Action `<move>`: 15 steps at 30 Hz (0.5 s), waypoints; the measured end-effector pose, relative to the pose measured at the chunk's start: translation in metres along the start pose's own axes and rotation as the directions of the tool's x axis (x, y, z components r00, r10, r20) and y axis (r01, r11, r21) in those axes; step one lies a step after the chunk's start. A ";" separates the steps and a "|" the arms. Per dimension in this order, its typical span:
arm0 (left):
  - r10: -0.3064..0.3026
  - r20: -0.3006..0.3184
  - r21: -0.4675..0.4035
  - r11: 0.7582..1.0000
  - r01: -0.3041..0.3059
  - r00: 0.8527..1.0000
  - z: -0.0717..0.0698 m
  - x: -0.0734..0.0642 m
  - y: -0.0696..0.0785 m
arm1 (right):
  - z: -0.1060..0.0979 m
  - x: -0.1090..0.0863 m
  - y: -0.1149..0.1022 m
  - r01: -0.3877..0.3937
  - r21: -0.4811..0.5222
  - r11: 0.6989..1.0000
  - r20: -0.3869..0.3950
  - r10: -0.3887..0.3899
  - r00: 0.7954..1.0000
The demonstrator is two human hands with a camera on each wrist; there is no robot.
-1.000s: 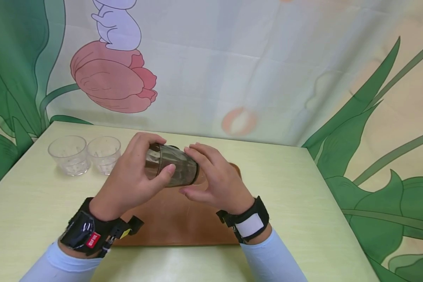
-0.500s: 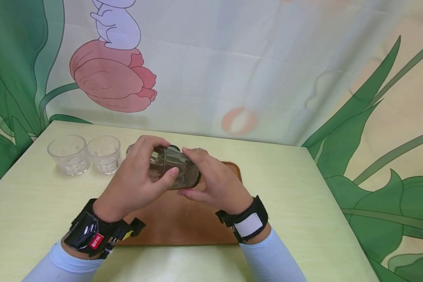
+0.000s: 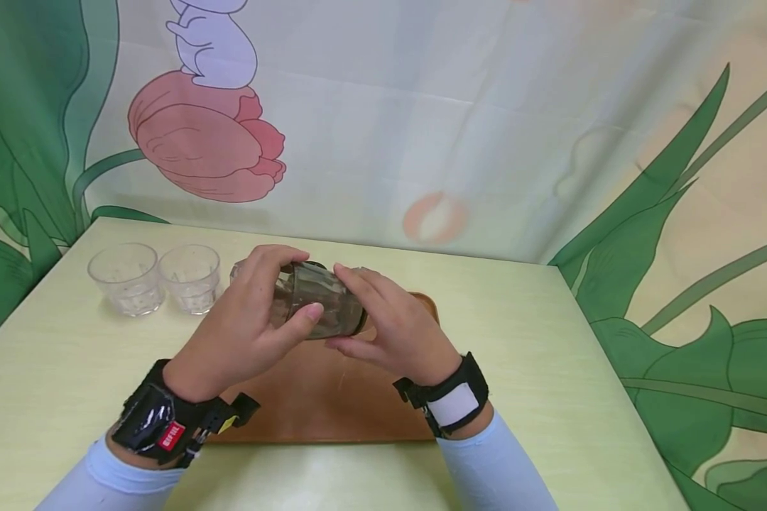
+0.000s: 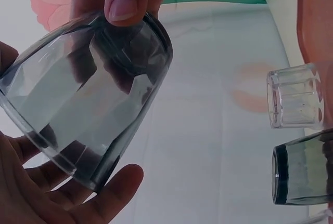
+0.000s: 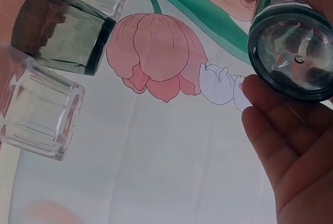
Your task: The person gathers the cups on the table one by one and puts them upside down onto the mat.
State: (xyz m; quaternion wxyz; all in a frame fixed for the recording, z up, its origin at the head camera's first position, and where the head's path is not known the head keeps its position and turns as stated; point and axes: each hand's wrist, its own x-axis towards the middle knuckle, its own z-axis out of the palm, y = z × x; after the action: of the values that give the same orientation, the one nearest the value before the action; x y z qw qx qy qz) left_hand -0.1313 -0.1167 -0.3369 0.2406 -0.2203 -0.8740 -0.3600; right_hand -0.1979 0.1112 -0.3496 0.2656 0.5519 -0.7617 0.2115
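Observation:
Both hands hold a smoky grey faceted drinking glass (image 3: 329,301), raised on its side with its base toward the right. My left hand (image 3: 236,312) grips the wider rim end, its thumb along the side. With my right hand (image 3: 403,323) I hold the base end between thumb and fingers. The right thumb (image 4: 125,5) lies on the glass near the base in the left wrist view. The right wrist view looks at the round base (image 5: 299,60), the right fingers (image 5: 276,130) just beside it.
Below the hands lies a brown tray (image 3: 332,404). Upside down there stand a dark glass (image 5: 62,31) and clear glasses (image 5: 44,107) on either side of it. Two more clear glasses (image 3: 124,280) stand upright at the table's left. A printed curtain (image 3: 486,142) hangs behind.
Both hands and the grey glass have shifted slightly down and right. A bit more of a clear glass shows behind the left hand. The grip looks the same.

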 end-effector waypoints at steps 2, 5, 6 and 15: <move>-0.002 0.014 0.007 1.000 0.002 1.000 -0.001 0.000 -0.001 | -0.001 0.000 0.001 -0.009 -0.018 1.000 0.008 0.010 1.000; -0.007 0.027 0.002 1.000 0.007 1.000 -0.003 -0.001 -0.003 | -0.002 0.000 0.001 -0.026 -0.032 0.999 0.018 0.027 0.999; -0.008 0.025 -0.004 1.000 0.008 1.000 -0.003 -0.002 -0.004 | -0.002 0.000 0.001 -0.031 -0.031 0.999 0.021 0.031 0.999; -0.002 -0.044 -0.063 0.998 0.000 0.999 -0.009 -0.006 -0.013 | -0.007 -0.002 0.001 -0.074 -0.033 0.997 0.036 0.075 0.997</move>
State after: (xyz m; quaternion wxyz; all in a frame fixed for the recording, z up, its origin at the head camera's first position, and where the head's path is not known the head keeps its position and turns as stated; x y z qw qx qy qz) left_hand -0.1313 -0.1333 -0.3413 0.2524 -0.2194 -0.8570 -0.3921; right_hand -0.1967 0.1173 -0.3455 0.2522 0.5224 -0.7899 0.1989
